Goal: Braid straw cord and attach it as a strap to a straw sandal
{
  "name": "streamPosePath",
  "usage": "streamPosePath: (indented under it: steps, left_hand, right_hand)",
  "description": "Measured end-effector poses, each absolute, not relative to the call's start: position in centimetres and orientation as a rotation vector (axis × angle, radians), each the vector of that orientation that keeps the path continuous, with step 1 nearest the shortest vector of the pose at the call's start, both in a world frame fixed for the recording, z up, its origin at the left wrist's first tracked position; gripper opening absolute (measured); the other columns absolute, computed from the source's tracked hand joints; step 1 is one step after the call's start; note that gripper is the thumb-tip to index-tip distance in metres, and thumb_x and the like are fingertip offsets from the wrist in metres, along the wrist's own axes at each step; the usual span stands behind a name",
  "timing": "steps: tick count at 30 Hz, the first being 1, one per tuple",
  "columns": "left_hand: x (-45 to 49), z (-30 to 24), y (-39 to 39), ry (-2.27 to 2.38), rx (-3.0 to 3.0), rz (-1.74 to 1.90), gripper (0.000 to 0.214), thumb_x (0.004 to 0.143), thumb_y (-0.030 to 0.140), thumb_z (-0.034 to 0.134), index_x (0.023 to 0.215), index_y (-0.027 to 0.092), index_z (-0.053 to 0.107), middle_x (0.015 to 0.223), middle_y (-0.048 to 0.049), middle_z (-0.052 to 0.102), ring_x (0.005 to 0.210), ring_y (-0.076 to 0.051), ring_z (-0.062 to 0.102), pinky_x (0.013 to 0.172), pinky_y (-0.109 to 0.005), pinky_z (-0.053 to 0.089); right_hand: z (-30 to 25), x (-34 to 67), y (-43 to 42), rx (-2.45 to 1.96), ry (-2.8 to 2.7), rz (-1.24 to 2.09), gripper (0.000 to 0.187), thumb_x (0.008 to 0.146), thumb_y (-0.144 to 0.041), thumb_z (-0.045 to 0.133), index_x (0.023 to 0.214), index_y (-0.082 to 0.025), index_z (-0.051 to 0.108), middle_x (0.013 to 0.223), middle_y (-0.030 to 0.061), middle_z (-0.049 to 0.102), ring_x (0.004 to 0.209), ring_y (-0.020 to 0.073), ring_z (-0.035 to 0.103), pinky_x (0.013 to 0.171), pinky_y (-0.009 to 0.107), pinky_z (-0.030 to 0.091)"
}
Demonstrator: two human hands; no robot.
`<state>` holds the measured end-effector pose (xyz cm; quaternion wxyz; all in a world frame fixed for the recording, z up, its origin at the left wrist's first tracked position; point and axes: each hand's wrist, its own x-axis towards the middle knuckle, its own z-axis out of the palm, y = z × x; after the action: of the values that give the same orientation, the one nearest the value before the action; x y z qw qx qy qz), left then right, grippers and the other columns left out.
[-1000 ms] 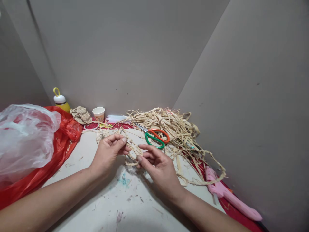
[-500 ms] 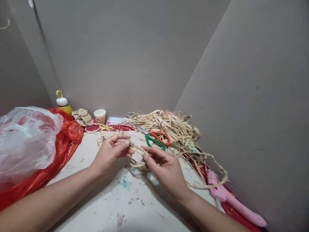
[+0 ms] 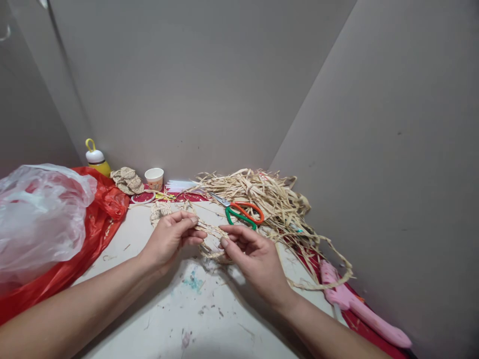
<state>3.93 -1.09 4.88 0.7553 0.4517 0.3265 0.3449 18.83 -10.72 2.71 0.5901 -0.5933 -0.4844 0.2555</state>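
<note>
I logged both hands at the middle of the table, working one straw plait between them. The left hand had its grip closed on the plait, thumb against the fingertips, with the plait running back from it to a small coil lying on the table just behind. The right hand faced it at close range. Its thumb and forefinger were pinched on the looped near end of the plait, the remaining fingers half curled, and the exact contact was partly hidden by the hand itself. I judged the step in hand to be the shaping or twisting of the plait, held taut between two pinches a little above the surface. In my judgement, the next move called for one grip to stay firm while the other shifted along, because slack would let the strands loosen. Fresh material lay within reach: a loose straw pile at the far right of the table, with the scissors resting on its near edge, apart from both hands. A pink glue gun lay at the right edge, well away from the work. A paper cup, a yellow bottle and a red bag stood to the left.
</note>
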Motion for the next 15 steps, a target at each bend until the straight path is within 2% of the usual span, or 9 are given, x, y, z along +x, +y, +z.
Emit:
streamPosePath:
  steps: [5, 10, 15]
  left_hand:
    - [4.0, 4.8, -1.1, 0.728, 0.939, 0.741, 0.012, 0.082, 0.008, 0.056, 0.092, 0.012, 0.059, 0.061, -0.0059, 0.068, 0.056, -0.012, 0.066, 0.053, -0.017, 0.054]
    - [4.0, 4.4, -0.7, 0.715, 0.930, 0.714, 0.010, 0.081, 0.007, 0.055, 0.088, 0.009, 0.061, 0.065, -0.0111, 0.070, 0.057, -0.013, 0.067, 0.055, -0.017, 0.054]
    - [4.3, 3.8, -0.8, 0.715, 0.829, 0.696, 0.010, 0.079, 0.003, 0.053, 0.084, 0.009, 0.059, 0.061, -0.0095, 0.068, 0.056, -0.013, 0.066, 0.055, -0.019, 0.054]
  right_hand:
    - [2.3, 18.9, -10.6, -1.379, -1.094, 0.645, 0.030, 0.073, -0.035, 0.068, 0.094, -0.014, 0.070, 0.068, 0.0030, 0.063, 0.055, 0.0121, 0.054, 0.052, 0.024, 0.047]
    - [2.8, 18.8, -10.5, -1.381, -1.042, 0.651, 0.029, 0.068, -0.036, 0.071, 0.087, -0.014, 0.072, 0.066, 0.0031, 0.064, 0.054, 0.0118, 0.054, 0.051, 0.024, 0.047]
    - [3.1, 18.8, -10.3, -1.379, -0.943, 0.756, 0.036, 0.062, -0.040, 0.075, 0.086, -0.014, 0.072, 0.061, 0.0020, 0.063, 0.050, 0.0123, 0.055, 0.049, 0.026, 0.048]
